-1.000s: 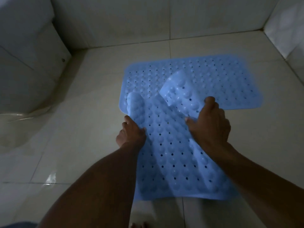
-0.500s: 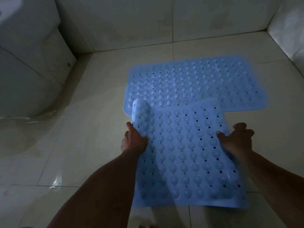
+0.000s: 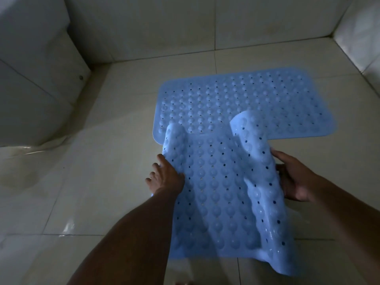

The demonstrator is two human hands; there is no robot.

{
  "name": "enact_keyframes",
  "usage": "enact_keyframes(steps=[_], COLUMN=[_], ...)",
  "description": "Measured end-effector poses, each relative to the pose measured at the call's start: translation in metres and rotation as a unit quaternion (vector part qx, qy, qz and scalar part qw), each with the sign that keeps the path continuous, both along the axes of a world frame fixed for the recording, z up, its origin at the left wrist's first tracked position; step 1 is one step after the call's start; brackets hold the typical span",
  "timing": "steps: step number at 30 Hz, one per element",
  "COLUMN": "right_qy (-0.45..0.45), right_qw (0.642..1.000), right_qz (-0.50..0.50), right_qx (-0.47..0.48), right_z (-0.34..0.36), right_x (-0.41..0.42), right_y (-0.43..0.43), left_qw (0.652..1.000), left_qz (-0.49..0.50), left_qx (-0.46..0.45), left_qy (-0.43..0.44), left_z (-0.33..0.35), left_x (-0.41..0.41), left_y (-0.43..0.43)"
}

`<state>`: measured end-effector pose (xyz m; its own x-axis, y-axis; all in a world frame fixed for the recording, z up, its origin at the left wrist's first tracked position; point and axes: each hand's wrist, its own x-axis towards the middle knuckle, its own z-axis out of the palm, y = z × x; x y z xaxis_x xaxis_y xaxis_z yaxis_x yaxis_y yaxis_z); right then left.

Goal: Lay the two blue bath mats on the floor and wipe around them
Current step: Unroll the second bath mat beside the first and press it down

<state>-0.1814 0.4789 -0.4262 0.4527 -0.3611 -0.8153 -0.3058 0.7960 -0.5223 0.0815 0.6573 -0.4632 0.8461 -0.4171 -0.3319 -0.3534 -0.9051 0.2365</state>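
Two blue rubber bath mats with bumps and holes lie in the dim head view. The far mat (image 3: 242,99) lies flat on the tiled floor, long side across. The near mat (image 3: 216,194) runs toward me, its far end overlapping the far mat's front edge. Both of its long edges are curled upward. My left hand (image 3: 164,175) grips its left edge. My right hand (image 3: 294,177) holds the raised right edge from outside, fingers partly hidden behind the mat.
A white toilet base (image 3: 37,93) stands at the left. Tiled walls (image 3: 185,27) close the back and the right corner. The floor (image 3: 102,182) left of the mats is wet and shiny. My toes (image 3: 183,282) show at the bottom edge.
The near mat's right edge, flat half a second ago, is now lifted and curled up again. My right hand moved up along that edge. The left hand stayed at the left edge.
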Motion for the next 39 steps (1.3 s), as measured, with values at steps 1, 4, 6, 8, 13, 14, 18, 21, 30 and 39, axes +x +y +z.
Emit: enact_keyframes(steps=[1, 4, 6, 8, 13, 14, 18, 21, 30, 39], right_qy=[-0.018, -0.056, -0.034, 0.024, 0.415, 0.463, 0.56, 0.526, 0.451, 0.446], right_qw=[1.0, 0.997, 0.995, 0.985, 0.783, 0.736, 0.62, 0.688, 0.736, 0.645], right_qz=[0.01, 0.029, 0.033, 0.013, -0.023, -0.036, 0.017, 0.18, 0.298, 0.333], right_qx=[0.014, -0.035, -0.09, -0.172, -0.463, -0.492, -0.549, -0.465, -0.407, -0.524], right_z=[0.003, 0.004, 0.011, 0.02, 0.033, 0.028, -0.007, -0.033, -0.08, -0.08], right_x=[0.001, 0.0, -0.005, -0.014, -0.031, -0.036, -0.055, -0.059, -0.049, -0.038], right_y=[0.003, 0.001, -0.008, -0.023, -0.042, -0.038, -0.014, -0.003, 0.03, 0.002], left_qw=[1.0, 1.0, 1.0, 1.0, 0.998, 0.997, 0.998, 0.998, 0.944, 0.942], left_qz=[-0.001, -0.008, -0.011, -0.009, -0.018, -0.025, -0.015, -0.013, -0.231, -0.292], left_qx=[-0.002, -0.007, -0.007, -0.003, 0.037, 0.048, 0.064, 0.065, 0.19, 0.147], left_qy=[0.0, -0.002, -0.011, -0.023, -0.043, -0.046, -0.014, 0.002, 0.14, 0.075], left_z=[0.0, -0.001, 0.0, 0.001, 0.004, 0.004, -0.002, -0.007, -0.033, -0.025], left_x=[0.0, -0.002, -0.004, -0.007, -0.017, -0.02, -0.027, -0.026, -0.019, -0.03], left_y=[-0.001, -0.003, -0.006, -0.008, -0.014, -0.016, -0.021, -0.017, 0.011, -0.004])
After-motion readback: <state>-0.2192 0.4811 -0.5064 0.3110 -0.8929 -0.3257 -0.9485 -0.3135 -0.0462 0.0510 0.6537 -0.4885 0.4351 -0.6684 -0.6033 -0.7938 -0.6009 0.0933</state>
